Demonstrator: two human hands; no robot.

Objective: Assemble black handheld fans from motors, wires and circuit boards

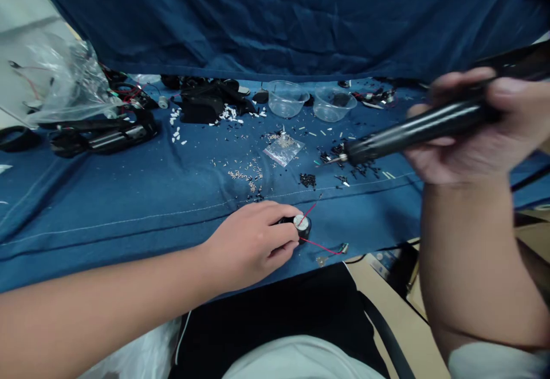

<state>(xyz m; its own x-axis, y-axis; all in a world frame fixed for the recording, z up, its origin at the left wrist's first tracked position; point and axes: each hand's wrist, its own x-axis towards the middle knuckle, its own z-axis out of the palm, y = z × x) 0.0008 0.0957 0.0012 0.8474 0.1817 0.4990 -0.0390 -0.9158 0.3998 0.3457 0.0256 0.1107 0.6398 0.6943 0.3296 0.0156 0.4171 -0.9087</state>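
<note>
My left hand (253, 241) rests on the blue cloth near the table's front edge, its fingers pinched around a small black round part with a silver face (301, 224). Thin red wires (320, 245) run from that part to a small connector (344, 248). My right hand (481, 124) is raised at the right, wrapped around a black electric screwdriver (412, 133) whose metal tip (329, 161) points left above scattered black screws.
Blue cloth (129, 196) covers the table and hangs behind it. Two clear plastic cups (286, 97) (334, 103) stand at the back. A small bag of screws (283, 149), loose screws, black housings (103, 135) and a crumpled plastic bag (64, 81) lie around.
</note>
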